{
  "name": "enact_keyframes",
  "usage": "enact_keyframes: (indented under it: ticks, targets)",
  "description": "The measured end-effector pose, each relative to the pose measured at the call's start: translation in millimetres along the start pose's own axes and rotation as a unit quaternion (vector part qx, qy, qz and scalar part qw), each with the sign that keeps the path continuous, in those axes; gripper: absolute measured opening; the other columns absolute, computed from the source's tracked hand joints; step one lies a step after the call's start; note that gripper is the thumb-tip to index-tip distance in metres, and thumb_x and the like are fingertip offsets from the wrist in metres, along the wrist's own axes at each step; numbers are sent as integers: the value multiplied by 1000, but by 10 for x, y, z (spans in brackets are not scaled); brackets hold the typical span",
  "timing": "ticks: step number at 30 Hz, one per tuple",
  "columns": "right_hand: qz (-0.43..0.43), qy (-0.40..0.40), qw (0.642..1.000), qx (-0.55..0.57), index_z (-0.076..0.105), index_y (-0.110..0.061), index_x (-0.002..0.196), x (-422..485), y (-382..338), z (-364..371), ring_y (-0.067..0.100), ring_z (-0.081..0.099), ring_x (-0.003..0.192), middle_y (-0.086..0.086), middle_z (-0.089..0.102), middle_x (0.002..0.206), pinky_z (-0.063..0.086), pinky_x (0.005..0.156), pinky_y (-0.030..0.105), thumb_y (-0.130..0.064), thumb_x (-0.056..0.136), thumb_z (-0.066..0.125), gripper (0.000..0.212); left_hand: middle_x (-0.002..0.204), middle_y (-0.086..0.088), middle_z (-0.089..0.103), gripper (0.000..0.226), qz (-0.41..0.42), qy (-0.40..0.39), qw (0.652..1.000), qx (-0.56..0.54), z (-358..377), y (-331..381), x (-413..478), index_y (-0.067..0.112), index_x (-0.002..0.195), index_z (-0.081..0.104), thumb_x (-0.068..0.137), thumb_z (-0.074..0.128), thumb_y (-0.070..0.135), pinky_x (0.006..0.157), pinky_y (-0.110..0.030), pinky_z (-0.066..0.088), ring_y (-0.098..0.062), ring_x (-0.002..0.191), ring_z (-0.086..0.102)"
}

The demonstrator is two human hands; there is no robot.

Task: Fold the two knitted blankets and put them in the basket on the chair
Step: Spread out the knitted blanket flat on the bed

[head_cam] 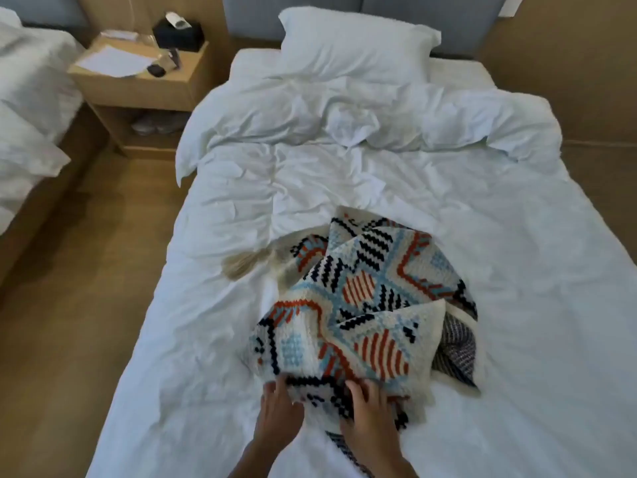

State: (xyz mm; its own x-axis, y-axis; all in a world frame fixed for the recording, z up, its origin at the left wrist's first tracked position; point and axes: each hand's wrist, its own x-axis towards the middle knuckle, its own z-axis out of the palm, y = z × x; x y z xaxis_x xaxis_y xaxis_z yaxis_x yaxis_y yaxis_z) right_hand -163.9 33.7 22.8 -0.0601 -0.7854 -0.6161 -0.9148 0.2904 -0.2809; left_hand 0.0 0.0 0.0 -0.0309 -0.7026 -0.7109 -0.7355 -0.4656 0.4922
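A knitted blanket [365,305] with a cream, blue, orange and black pattern lies crumpled on the near half of the white bed [517,270]. A beige tassel [241,265] sticks out at its left. My left hand [279,412] grips the blanket's near left edge. My right hand [370,419] grips the near edge beside it, fingers curled into the fabric. A dark striped underside [455,346] shows at the right. I see no second blanket, no basket and no chair.
A white pillow [355,43] and a rumpled duvet [344,115] lie at the head of the bed. A wooden nightstand [138,88] with papers and a black tissue box [179,34] stands to the left. Another bed [27,108] is at far left, wooden floor [86,270] between.
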Motion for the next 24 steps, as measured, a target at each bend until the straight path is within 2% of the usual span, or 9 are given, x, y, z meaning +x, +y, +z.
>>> enact_keyframes:
  ticks: [3,6,8,12,14,16,19,22,24]
  targets:
    - [-25,23,996,-87,18,-25,146,360,-124,115,29,21,138,6,16,152,27,110,43,-39,91,48,64,149,-13,12,78,-21,118,992,41,-116,20,366,22,147,8,85,55,21,102,-46,34,-37,135,24]
    - [-30,28,986,-162,31,-19,138,535,-115,241,30,27,133,9,27,145,29,108,44,-24,96,41,43,153,-15,6,88,-28,138,986,86,-211,-93,650,25,149,-1,83,57,30,105,-50,30,-37,139,17]
    - [-40,37,983,-173,39,-17,132,550,-75,305,27,32,130,8,35,140,30,106,40,-18,98,36,35,148,-14,19,84,-9,133,981,139,-218,-168,746,22,149,6,83,56,31,104,-46,33,-36,135,24]
    - [-67,63,989,-114,41,-16,128,394,11,372,22,40,128,4,42,139,32,106,32,-16,94,43,34,132,-12,48,41,67,121,975,176,-33,-170,726,8,128,41,89,47,20,98,-37,37,-30,123,41]
    - [-77,77,990,-85,54,-14,117,243,133,334,18,57,109,3,59,120,46,90,26,-20,81,66,38,124,-9,55,35,108,122,967,197,67,-153,613,9,122,47,90,49,23,95,-36,39,-29,115,48]
    - [-54,97,992,-55,59,-14,113,83,314,258,15,63,91,0,63,105,50,74,22,-21,68,78,49,103,-7,64,31,176,142,945,236,147,-118,447,9,106,61,82,68,28,82,-37,48,-28,95,59]
    - [-9,63,995,-74,38,-23,135,-93,646,160,17,49,116,0,42,133,42,92,28,-20,85,57,53,81,-4,64,36,267,179,908,269,300,31,159,13,78,68,56,88,33,63,-34,54,-26,77,64]
    - [17,80,988,-133,52,-16,126,-184,959,-131,31,53,111,10,50,126,47,91,43,-16,73,69,55,97,-6,62,28,307,161,908,236,538,264,-53,15,81,67,68,73,39,83,-42,51,-28,100,59]
    - [16,102,981,-166,68,-2,100,-218,1227,-363,41,63,83,20,62,95,55,64,43,0,49,83,53,109,-6,55,29,304,90,927,200,756,496,-164,14,90,65,81,56,40,98,-42,39,-26,112,48]
